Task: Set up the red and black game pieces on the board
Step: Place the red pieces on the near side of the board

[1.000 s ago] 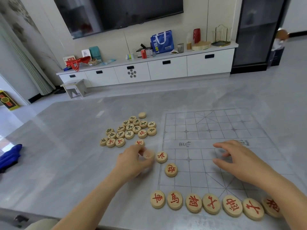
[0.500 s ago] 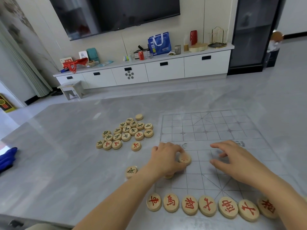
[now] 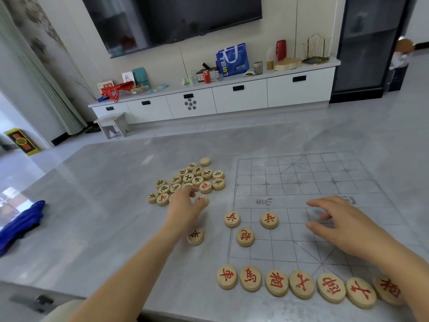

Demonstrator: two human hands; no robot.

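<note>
Head view, left hand (image 3: 185, 209) fingers spread over loose pieces (image 3: 197, 180), right hand (image 3: 341, 225) fingers apart above board (image 3: 301, 173).

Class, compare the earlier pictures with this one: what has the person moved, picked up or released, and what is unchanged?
The left hand carried a red piece onto the board, released it, then moved back left to the loose pile. The right hand stayed hovering over the board; the near row is unchanged.
</note>
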